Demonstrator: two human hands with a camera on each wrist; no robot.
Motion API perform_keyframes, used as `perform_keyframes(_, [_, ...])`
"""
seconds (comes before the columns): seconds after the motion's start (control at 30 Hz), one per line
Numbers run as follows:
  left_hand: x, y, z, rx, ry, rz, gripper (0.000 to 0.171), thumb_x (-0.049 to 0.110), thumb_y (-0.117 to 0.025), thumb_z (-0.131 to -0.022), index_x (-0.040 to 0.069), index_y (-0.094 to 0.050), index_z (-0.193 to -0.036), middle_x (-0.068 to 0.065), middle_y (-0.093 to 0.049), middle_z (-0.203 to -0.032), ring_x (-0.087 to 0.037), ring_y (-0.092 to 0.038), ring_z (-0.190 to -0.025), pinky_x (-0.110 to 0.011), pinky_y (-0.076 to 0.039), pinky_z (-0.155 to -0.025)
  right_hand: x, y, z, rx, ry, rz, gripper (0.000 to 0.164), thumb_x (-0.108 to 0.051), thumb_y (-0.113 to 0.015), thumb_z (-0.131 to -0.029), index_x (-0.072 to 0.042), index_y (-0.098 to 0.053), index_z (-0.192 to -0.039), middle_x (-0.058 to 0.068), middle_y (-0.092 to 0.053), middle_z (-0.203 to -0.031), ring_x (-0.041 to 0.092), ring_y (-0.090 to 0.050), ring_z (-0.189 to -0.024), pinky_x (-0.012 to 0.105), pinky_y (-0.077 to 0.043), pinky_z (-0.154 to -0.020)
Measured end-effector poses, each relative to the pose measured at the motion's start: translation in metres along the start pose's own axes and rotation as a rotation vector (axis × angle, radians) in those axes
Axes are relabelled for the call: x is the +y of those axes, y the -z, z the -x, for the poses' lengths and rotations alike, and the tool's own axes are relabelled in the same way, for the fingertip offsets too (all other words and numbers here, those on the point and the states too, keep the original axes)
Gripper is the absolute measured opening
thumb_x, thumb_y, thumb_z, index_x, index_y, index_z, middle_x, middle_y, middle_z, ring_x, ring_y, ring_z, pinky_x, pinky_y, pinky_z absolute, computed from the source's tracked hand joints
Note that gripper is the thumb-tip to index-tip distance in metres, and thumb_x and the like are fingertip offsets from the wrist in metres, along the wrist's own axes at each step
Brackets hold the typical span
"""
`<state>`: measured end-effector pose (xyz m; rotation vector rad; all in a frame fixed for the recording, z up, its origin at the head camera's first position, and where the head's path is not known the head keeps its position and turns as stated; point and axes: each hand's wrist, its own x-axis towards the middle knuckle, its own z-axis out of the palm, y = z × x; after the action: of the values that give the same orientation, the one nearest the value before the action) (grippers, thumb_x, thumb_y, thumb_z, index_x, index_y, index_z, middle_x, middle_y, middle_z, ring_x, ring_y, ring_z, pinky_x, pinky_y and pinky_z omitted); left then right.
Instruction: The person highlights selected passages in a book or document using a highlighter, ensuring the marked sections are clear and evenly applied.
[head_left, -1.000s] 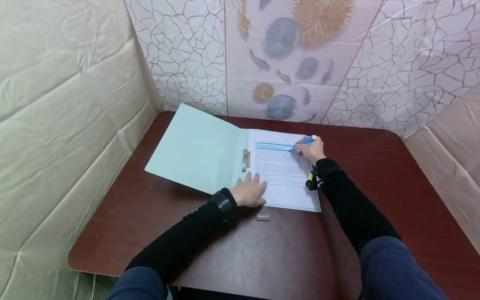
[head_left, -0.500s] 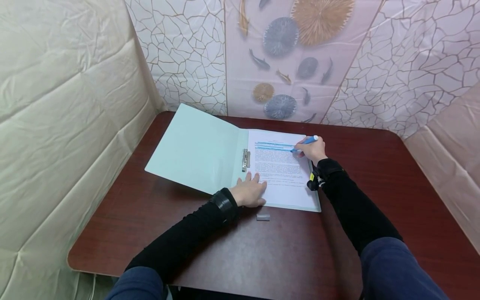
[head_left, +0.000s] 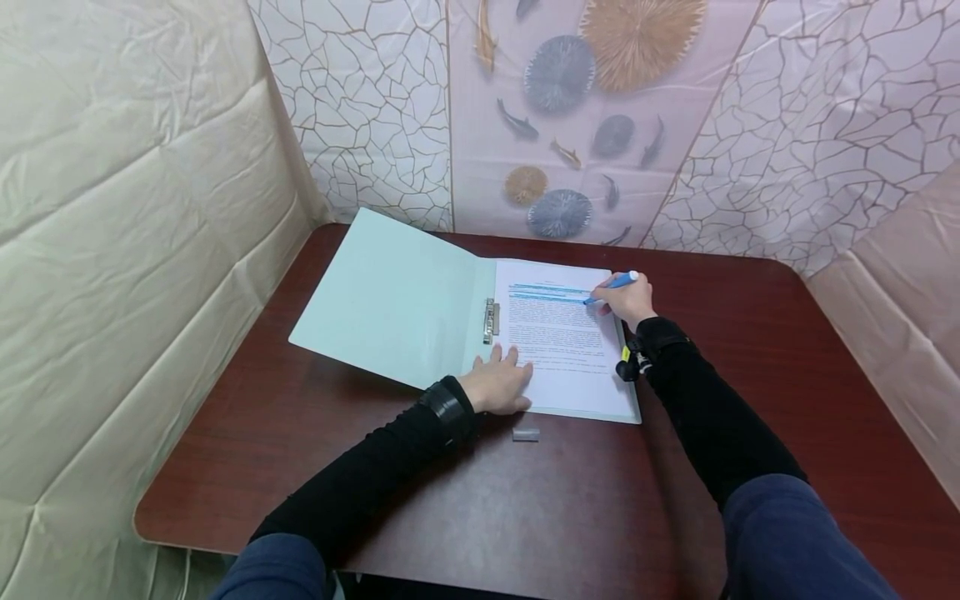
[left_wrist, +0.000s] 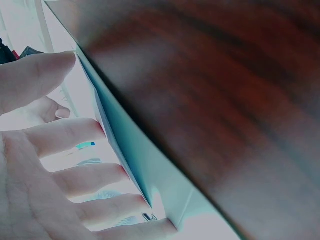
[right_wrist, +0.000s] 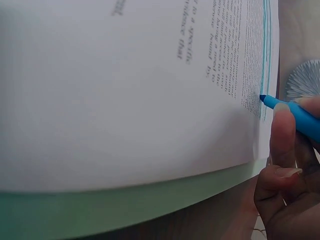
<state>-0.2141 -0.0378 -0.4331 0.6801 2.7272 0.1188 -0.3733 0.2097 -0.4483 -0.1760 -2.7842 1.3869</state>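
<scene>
Head view: the right hand (head_left: 628, 302) pinches a blue marker (head_left: 617, 282) between thumb and fingers, while the left hand (head_left: 497, 385) lies with straight, spread fingers over the lower left of the printed sheet (head_left: 570, 387) and the edge of the green folder (head_left: 390, 300). The likeliest trouble is a crooked or overrun line: if the left hand pressed too lightly, the sheet could slip under the nib, since I cannot tell whether the metal clip (head_left: 490, 321), at twelve o'clock from that hand, holds it. Resting the nib in one spot could also bleed ink into the text, and a careless left wrist might knock the small grey piece (head_left: 526, 435) at five o'clock. As for position, the marker slants through the right hand's grasp, its blunt end at about twelve o'clock and its tip at nine, by the blue lines (head_left: 551, 292); whether it touches the paper is hard to judge. The sheet spreads towards eight o'clock from the right hand and two o'clock from the left.
</scene>
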Motion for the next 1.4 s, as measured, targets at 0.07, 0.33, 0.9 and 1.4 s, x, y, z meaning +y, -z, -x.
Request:
perform_keyframes(0.07, [0.0,0.0,0.0,-0.002,-0.001,0.001,0.064,0.041,-0.057,-0.095,0.013,-0.037,-0.149,-0.021,-0.024,-0.158,-0.044,-0.022,-0.145,-0.062,-0.031,-0.11,0.001,0.0,-0.001,0.005,-0.003,0.004,0.022,-0.02,-0.071,-0.082,-0.002,-0.069,-0.095,0.014,-0.072,-0.079,0.017,-0.067,-0.054,0.039,-0.049,-0.089])
perform_keyframes(0.33, [0.0,0.002,0.001,0.004,-0.006,-0.004,0.064,0.041,-0.057,-0.095,0.013,-0.038,-0.149,-0.021,-0.025,-0.158,-0.044,-0.023,-0.145,-0.062,-0.032,-0.109,-0.002,0.006,0.006,0.0,0.007,0.006,0.021,-0.02,-0.07,-0.085,-0.001,-0.068,-0.095,0.011,-0.071,-0.076,0.02,-0.067,-0.057,0.027,-0.044,-0.073])
perform_keyframes(0.9, [0.0,0.001,0.001,-0.001,-0.001,0.008,0.066,0.043,-0.057,-0.094,0.014,-0.037,-0.149,-0.021,-0.023,-0.158,-0.044,-0.021,-0.145,-0.062,-0.029,-0.111,-0.004,0.01,0.013,0.015,-0.027,-0.015,0.016,-0.019,-0.07,-0.085,-0.004,-0.068,-0.091,0.014,-0.071,-0.085,0.022,-0.069,-0.062,0.026,-0.045,-0.071])
perform_keyframes(1.4, [0.0,0.0,0.0,0.035,-0.006,0.016,0.068,0.048,-0.063,-0.089,0.014,-0.044,-0.145,-0.021,-0.031,-0.155,-0.045,-0.028,-0.143,-0.063,-0.034,-0.108,0.001,0.009,0.01,0.035,-0.019,0.008,0.022,-0.021,-0.069,-0.086,-0.001,-0.068,-0.096,0.02,-0.07,-0.094,0.021,-0.068,-0.061,0.026,-0.044,-0.067])
